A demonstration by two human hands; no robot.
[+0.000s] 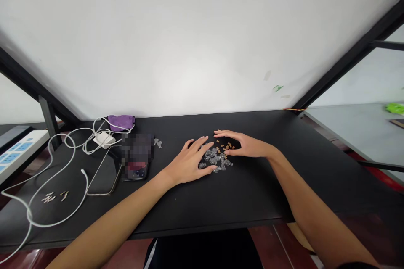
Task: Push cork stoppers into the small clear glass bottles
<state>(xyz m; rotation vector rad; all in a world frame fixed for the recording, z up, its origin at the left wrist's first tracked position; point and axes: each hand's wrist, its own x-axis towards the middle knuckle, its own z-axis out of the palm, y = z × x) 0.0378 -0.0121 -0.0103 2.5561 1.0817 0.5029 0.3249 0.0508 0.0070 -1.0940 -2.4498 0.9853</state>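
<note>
Both of the person's forearms reach in across a black desk (252,193) from its near edge, the hands closing in around a heap of small clear glass bottles (214,159). The left hand (187,164) lies open and palm down, fingers spread, its fingertips at the heap's left side. The right hand (244,143) arches open, fingers curved and pointing left, just behind the heap, above small tan chips (225,148) scattered there. Neither hand appears to grip anything. Well left of the heap lie a blurred phone (137,155), a white charger (104,139) and a purple pouch (120,123).
</note>
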